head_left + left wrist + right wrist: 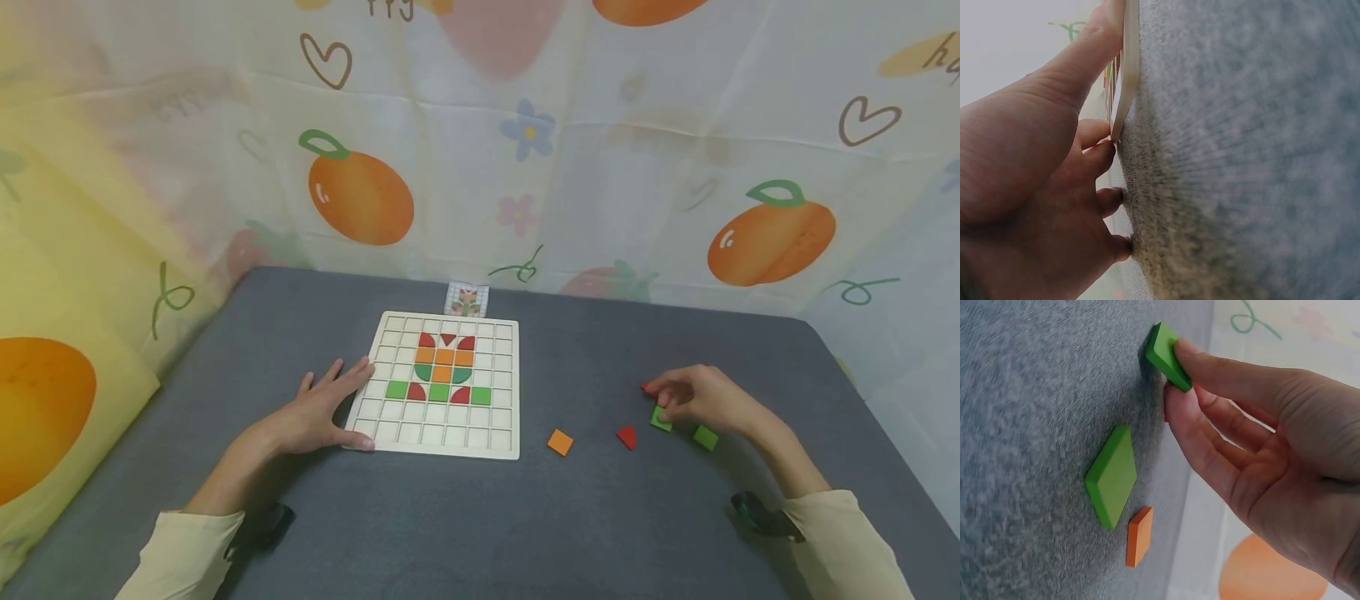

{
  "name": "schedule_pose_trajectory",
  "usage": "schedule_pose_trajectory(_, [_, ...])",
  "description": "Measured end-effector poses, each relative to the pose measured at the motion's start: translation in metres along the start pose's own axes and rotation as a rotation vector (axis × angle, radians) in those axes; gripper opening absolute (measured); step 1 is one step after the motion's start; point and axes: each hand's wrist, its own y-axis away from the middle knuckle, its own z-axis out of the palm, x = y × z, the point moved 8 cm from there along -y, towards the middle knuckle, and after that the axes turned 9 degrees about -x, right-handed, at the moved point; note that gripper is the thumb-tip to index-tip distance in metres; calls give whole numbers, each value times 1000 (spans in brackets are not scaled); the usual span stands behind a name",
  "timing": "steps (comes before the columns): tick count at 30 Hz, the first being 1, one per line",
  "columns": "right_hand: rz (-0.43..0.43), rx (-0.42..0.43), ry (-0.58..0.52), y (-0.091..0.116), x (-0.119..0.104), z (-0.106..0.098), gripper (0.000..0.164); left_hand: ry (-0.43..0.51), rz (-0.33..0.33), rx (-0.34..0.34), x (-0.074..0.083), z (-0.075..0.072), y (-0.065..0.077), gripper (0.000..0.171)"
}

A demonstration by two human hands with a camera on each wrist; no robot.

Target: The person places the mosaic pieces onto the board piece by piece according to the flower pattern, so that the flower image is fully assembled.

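Observation:
My right hand (701, 396) pinches a green square tile (1169, 356) between thumb and finger; the tile is tilted just over the table in the right wrist view. Partly hidden behind the fingertips is a red piece (647, 388). Another green tile (705, 437) lies under the hand's near side. A red curved piece (627, 437) and an orange tile (560, 442) lie to the left. My left hand (318, 412) rests on the left edge of the white grid board (506, 425), thumb on its near corner, fingers spread. Red, orange and green tiles form a pattern on the board.
A small pattern card (467, 300) lies behind the board. In the right wrist view another orange tile (1139, 537) lies beyond the loose green one. A printed curtain (450, 167) hangs along the back edge of the grey table (480, 525).

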Motion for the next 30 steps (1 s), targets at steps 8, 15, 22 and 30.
schedule_pose_trajectory(8, [-3, -9, -25, -5, -6, 1, 35, 7, -4, -2, -2, 1, 0, 117])
schedule_pose_trajectory(15, [-19, 0, -52, -16, -18, 1, 35, 4, 4, 1, -2, 0, 0, 116])
schedule_pose_trajectory(22, [-59, -3, -69, -36, -30, 7, 36, -4, 3, 1, -2, 0, 0, 116])
schedule_pose_trajectory(30, [-99, -17, -64, -54, -48, 13, 35, -4, 2, -2, -3, 0, 0, 116])
